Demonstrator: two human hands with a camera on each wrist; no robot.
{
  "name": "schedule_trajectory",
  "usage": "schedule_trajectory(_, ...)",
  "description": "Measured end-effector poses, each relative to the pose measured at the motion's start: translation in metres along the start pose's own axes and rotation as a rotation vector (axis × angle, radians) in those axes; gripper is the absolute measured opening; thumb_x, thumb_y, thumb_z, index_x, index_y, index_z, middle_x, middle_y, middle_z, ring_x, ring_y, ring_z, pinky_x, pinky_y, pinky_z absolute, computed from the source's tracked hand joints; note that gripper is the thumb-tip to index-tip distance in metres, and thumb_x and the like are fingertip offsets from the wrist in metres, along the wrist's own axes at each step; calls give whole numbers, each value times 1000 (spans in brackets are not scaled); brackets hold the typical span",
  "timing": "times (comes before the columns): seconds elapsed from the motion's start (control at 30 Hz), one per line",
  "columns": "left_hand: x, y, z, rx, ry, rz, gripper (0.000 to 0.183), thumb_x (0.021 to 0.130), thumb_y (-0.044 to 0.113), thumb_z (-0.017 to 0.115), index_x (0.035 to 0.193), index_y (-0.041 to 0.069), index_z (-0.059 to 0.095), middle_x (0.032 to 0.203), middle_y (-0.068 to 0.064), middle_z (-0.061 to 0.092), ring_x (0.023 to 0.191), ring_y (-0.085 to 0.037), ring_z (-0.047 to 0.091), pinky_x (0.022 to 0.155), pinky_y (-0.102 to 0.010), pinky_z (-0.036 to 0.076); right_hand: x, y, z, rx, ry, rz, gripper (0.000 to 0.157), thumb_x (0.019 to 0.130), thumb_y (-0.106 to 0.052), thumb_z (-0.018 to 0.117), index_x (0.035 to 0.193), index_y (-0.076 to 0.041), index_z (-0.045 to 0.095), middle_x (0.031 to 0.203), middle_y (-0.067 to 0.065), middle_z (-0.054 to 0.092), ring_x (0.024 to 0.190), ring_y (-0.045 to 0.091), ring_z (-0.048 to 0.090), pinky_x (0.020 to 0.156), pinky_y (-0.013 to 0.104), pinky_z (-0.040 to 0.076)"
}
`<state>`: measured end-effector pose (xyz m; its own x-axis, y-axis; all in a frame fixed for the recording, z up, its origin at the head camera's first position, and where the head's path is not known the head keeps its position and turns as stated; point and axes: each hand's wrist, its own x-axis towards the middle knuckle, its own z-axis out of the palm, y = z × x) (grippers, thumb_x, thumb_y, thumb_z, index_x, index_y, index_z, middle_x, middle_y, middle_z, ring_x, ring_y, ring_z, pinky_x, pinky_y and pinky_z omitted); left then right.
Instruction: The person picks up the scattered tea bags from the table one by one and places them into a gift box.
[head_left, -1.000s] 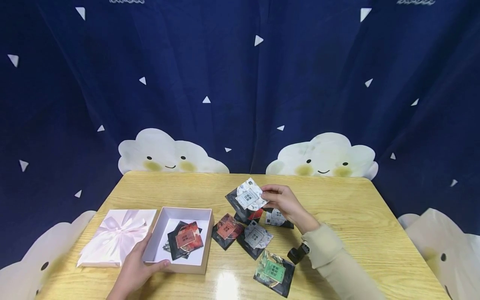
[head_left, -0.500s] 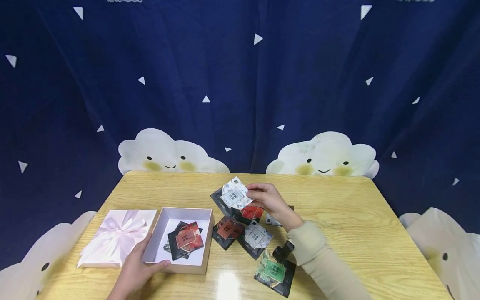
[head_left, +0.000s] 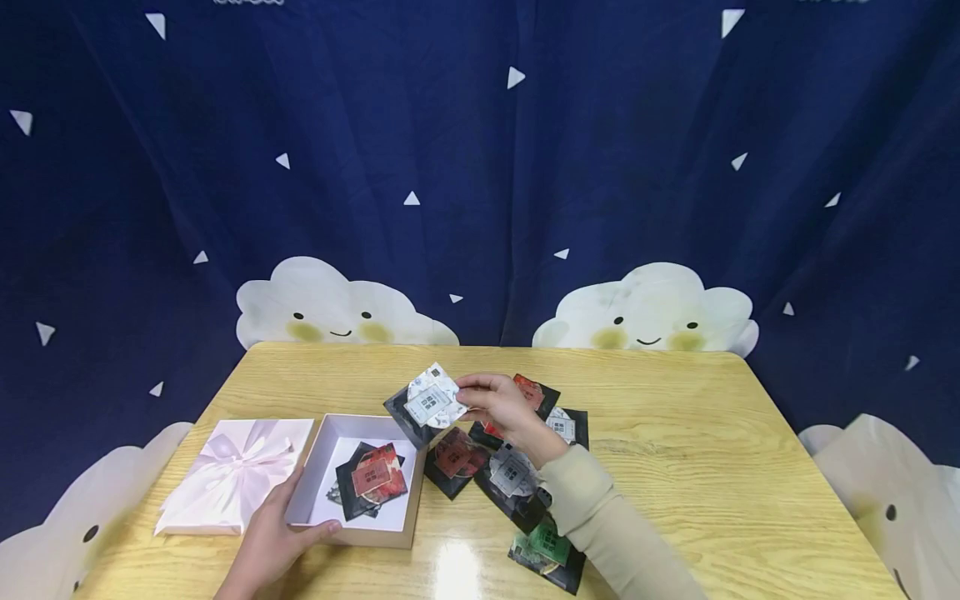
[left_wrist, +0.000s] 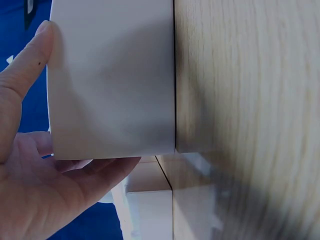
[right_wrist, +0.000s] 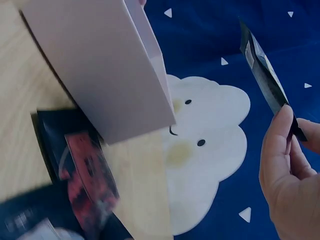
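My right hand (head_left: 498, 407) pinches a black sachet with a white floral label (head_left: 431, 404) by its right edge, raised beside the back right corner of the box. In the right wrist view this sachet (right_wrist: 265, 70) shows edge-on between thumb and fingers. My left hand (head_left: 273, 533) grips the open pale pink box (head_left: 411, 508) at its front left corner, thumb along the front wall. Seen from the left wrist, the fingers (left_wrist: 100, 177) wrap a side of the box (left_wrist: 115, 80). Inside it lies a small pile of sachets, a red-labelled sachet (head_left: 372, 477) on top.
A pale pink lid (head_left: 232, 475) with a ribbon bow lies left of the box. Right of the box, several sachets spread over the wooden table (head_left: 697, 467), including a red-labelled sachet (head_left: 453, 458), a grey-white one (head_left: 512, 475) and a green one (head_left: 551, 546). A dark blue curtain hangs behind.
My right hand has carried the white-labelled sachet leftward from above the loose sachets to the box's back right corner. The left hand and box have stayed in place.
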<state>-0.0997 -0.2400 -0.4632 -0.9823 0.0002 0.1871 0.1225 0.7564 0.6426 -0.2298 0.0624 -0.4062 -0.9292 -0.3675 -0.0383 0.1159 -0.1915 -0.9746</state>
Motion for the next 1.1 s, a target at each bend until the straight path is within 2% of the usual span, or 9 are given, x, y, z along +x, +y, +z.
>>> schedule_trajectory(0.2,0,0,1,-24,35,27,96,61,26,84,131,-16,33,122,-39,42,110,-51,43,87,-60,37,4,16,17,-1,-28,28,29,84,8,55,110,19,50,82,4,60,67,11,60,61,24,53)
schedule_trajectory(0.4,0,-1,2,-32,48,33,96,60,25,84,130,-16,34,122,-39,43,109,-50,44,87,-59,38,8,30,33,-37,-56,57,28,84,7,56,109,17,53,83,6,61,67,12,60,68,34,55)
schedule_trajectory(0.63,-1,-1,3,-33,65,51,95,59,23,85,129,-17,35,120,-39,44,108,-50,45,85,-58,39,10,45,52,-82,-83,54,24,82,9,57,105,17,56,78,4,62,63,10,59,59,25,54)
schedule_trajectory(0.8,-1,-1,4,-39,73,66,95,58,22,85,129,-18,35,120,-39,44,108,-51,45,85,-58,38,10,53,63,-110,-110,66,23,81,10,57,103,17,57,77,6,62,62,10,59,59,29,55)
schedule_trajectory(0.97,0,-2,4,-46,57,54,96,60,23,85,130,-17,33,122,-39,43,108,-51,44,87,-59,37,10,55,72,-170,-88,71,19,81,9,59,100,15,60,75,7,61,59,10,58,63,37,55)
schedule_trajectory(1.1,-1,-1,3,-46,60,54,96,60,22,85,131,-17,33,121,-40,43,107,-52,45,85,-59,38,11,54,82,-232,-59,72,16,80,9,60,96,13,62,72,6,59,58,10,57,62,36,56)
